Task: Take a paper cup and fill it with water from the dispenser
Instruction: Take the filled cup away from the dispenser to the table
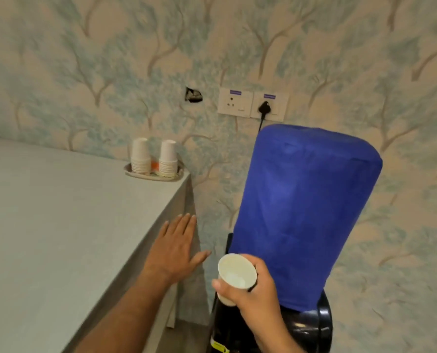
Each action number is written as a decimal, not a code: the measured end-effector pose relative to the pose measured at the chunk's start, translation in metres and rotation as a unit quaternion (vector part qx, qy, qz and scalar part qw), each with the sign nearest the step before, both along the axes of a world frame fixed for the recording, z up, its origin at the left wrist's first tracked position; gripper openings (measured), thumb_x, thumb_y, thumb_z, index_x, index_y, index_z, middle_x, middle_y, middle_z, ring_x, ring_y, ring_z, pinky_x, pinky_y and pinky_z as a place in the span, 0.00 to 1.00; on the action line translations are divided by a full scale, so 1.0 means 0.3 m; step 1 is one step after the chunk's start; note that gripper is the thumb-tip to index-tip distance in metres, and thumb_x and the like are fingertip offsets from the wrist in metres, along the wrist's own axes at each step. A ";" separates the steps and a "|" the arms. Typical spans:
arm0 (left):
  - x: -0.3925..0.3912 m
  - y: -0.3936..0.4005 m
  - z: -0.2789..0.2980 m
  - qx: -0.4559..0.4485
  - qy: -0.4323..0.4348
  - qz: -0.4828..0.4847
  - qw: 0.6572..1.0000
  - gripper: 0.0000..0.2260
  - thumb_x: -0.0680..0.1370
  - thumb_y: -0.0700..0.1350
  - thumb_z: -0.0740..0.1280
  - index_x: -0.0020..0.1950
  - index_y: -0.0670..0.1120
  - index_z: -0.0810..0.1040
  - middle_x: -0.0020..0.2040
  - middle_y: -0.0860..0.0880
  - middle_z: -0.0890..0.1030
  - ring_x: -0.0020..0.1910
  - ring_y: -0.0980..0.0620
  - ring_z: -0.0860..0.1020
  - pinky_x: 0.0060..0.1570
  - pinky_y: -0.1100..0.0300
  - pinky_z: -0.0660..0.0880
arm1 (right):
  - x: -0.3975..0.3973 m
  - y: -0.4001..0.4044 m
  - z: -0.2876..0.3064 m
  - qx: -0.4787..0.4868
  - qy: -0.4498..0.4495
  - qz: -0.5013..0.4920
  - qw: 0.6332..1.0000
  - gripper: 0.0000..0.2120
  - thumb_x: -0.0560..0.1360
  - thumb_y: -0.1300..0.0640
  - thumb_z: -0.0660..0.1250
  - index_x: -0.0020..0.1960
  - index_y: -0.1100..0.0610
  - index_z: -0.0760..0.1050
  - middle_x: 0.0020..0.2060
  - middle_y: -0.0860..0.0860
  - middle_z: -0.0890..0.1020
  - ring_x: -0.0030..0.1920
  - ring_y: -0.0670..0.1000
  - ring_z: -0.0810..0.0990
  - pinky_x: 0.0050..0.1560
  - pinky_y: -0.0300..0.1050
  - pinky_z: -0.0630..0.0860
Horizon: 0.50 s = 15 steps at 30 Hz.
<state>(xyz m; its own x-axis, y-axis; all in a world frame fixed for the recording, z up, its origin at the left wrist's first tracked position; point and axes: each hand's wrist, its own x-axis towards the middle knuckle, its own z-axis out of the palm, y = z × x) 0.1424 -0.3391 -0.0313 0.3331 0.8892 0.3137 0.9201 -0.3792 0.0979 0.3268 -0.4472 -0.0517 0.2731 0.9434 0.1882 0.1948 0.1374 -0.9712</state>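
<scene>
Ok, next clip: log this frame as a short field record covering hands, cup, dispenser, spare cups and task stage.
right hand: right hand grips a paper cup, mouth tilted toward the camera
left hand: left hand open, flat at the table edge
cup contents: looks empty
dispenser: dispenser dark body, bottle under a blue cover; tap not visible
spare cups: two upside-down cup stacks in a tray at the table's far corner
power: black plug in the right wall socket
stage: cup taken, filling not yet begun

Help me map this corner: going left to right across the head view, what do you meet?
Table → left hand → paper cup held in right hand → blue-covered dispenser bottle.
</scene>
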 end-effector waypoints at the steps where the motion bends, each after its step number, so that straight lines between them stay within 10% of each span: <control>1: -0.046 0.000 0.040 0.004 -0.008 0.015 1.000 0.42 0.79 0.71 0.51 0.83 0.46 0.45 0.84 0.46 0.49 0.83 0.48 0.48 0.81 0.48 0.46 | -0.033 0.026 0.050 0.006 0.002 0.003 1.000 0.35 0.49 0.45 0.85 0.53 0.46 0.77 0.49 0.47 0.84 0.49 0.46 0.83 0.43 0.41 0.81; 15: -0.618 -0.124 0.192 -0.022 -0.045 0.191 0.980 0.42 0.79 0.71 0.53 0.83 0.48 0.44 0.84 0.47 0.50 0.83 0.47 0.50 0.81 0.47 0.50 | -0.534 0.278 0.324 0.015 0.044 0.085 0.995 0.42 0.47 0.40 0.82 0.58 0.49 0.74 0.51 0.47 0.84 0.52 0.49 0.83 0.56 0.55 0.81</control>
